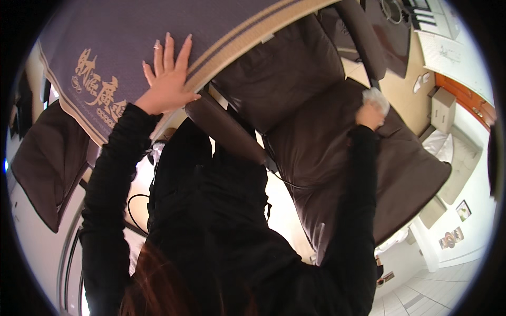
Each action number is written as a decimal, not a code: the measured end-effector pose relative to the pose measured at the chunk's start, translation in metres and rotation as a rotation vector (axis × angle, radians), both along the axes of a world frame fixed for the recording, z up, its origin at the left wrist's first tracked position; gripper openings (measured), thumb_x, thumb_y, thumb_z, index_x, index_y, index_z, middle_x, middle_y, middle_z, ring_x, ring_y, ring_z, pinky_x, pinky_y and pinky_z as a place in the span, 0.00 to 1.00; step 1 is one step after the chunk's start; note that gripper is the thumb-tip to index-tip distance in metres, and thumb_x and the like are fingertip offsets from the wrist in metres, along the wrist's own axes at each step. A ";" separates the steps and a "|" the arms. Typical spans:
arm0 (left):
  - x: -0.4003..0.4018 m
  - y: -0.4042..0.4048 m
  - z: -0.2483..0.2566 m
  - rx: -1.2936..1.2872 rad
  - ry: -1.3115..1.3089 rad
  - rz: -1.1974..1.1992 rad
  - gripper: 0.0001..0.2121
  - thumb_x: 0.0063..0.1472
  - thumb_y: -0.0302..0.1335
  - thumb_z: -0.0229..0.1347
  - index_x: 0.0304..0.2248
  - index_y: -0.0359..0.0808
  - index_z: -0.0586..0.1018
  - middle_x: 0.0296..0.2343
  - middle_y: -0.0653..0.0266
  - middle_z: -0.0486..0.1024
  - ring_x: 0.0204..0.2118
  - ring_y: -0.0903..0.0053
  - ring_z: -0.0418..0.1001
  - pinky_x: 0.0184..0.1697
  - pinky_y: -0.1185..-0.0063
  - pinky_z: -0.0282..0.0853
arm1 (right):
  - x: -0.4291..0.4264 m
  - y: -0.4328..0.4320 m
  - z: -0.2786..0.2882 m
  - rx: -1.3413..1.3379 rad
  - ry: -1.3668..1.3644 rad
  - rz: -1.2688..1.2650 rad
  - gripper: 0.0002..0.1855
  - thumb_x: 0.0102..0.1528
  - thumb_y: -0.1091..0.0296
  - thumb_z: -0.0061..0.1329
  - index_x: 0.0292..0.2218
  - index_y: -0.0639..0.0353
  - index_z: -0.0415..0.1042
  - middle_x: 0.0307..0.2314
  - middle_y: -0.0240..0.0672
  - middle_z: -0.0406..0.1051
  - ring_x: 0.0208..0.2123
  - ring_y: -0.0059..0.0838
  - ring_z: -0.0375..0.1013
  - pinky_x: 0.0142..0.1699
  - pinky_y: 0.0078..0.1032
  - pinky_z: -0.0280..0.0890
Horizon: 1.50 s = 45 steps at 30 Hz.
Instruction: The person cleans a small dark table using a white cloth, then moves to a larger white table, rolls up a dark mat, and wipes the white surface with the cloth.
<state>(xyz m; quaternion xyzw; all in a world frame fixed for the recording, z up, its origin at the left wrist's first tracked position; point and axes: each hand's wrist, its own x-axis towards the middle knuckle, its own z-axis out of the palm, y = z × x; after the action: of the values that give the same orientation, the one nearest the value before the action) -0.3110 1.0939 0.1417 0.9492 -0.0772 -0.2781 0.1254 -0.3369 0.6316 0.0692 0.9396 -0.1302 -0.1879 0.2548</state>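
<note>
My left hand (166,81) lies flat on a table covered with a dark purple-grey tablecloth (118,27), its fingers spread and holding nothing. The cloth has tan striped borders and bears gold writing. My right hand (371,115) grips a crumpled white cloth or wipe (376,99) against the backrest (312,146) of a dark brown leather-look chair. The chair's seat (280,71) is partly under the table edge. A padded armrest (225,126) sits between my body and the seat.
Another dark brown chair (51,162) stands at the left. Beyond my right hand are white slippers (421,82) on the floor, a grey cabinet (442,108) and a pale seat or bed (462,168). A thin black cable (290,185) runs beside the chair.
</note>
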 end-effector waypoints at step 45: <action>0.013 0.011 0.012 0.144 0.165 -0.300 0.53 0.37 0.38 0.58 0.44 0.24 0.24 0.45 0.40 0.17 0.49 0.58 0.14 0.49 0.68 0.17 | 0.046 0.123 -0.220 0.659 -0.491 0.154 0.24 0.39 0.77 0.36 0.42 0.56 0.57 0.41 0.37 0.57 0.45 0.33 0.53 0.44 0.43 0.49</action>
<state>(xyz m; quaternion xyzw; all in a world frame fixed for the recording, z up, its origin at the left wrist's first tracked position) -0.2984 1.1052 0.1539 0.9076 -0.1871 -0.3753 0.0203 -0.2911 0.7550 -0.1505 0.9947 -0.0496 0.0299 -0.0847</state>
